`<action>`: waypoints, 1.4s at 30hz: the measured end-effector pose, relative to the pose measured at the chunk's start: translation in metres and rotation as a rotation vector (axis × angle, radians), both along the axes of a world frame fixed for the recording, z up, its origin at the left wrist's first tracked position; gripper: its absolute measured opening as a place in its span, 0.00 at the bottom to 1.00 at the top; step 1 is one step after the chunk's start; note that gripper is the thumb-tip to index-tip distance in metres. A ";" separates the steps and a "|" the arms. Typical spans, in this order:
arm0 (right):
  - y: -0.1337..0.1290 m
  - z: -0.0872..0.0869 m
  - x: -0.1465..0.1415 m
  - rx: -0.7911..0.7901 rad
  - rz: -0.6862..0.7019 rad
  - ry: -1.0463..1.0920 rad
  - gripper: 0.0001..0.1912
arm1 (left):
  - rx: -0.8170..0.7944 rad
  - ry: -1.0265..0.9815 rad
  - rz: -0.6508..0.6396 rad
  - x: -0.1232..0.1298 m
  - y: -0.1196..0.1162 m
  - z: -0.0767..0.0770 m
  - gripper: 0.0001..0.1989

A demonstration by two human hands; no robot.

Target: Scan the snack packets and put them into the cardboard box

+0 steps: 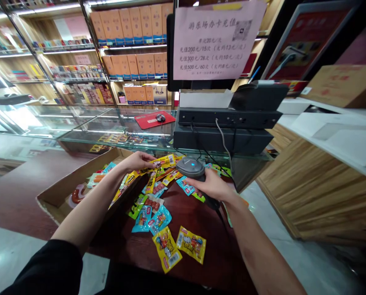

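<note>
My left hand (139, 160) holds one end of a long yellow snack packet (166, 160) above the right edge of the cardboard box. Gripped in my right hand (212, 185) is a dark grey handheld scanner (190, 167) with a small blue light on top, its head close to the packet's barcode end. Beneath both hands lie more yellow sticks, blue packets (185, 186) and green packets on the dark red table (189, 219). Nearer to me are two yellow packets (191, 244), several blue ones and a green one (137, 206).
The open cardboard box (56, 192) at the left holds sausage packets. Behind the table stand a glass counter (115, 119) with a red mouse pad (154, 120), and a dark register (222, 137) below a pink sign (215, 45). A wooden cabinet (321, 192) is at the right.
</note>
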State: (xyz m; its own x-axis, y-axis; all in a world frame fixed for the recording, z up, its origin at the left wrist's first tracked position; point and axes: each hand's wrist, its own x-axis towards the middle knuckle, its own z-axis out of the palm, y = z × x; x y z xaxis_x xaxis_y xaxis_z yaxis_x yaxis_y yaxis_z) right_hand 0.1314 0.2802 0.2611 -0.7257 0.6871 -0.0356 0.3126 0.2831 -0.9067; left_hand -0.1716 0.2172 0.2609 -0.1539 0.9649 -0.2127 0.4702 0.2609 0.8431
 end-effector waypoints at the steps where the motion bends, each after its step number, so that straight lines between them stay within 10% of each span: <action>1: -0.001 -0.002 -0.001 0.005 0.006 0.001 0.18 | -0.007 0.004 0.002 -0.001 0.001 -0.001 0.26; 24: -0.002 -0.013 -0.004 -0.051 0.012 -0.013 0.21 | -0.003 0.052 0.026 -0.015 -0.014 0.012 0.27; 42: -0.004 -0.027 -0.018 -0.032 0.085 -0.098 0.18 | -0.103 -0.031 0.452 -0.118 -0.194 0.031 0.29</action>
State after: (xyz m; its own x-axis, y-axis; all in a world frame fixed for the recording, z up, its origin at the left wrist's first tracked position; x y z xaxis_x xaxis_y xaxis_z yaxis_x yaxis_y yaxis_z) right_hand 0.1136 0.2766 0.2342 -0.7733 0.6205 -0.1304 0.3765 0.2839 -0.8818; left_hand -0.2898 0.0231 0.2917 -0.5464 0.7760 -0.3150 0.2646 0.5168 0.8142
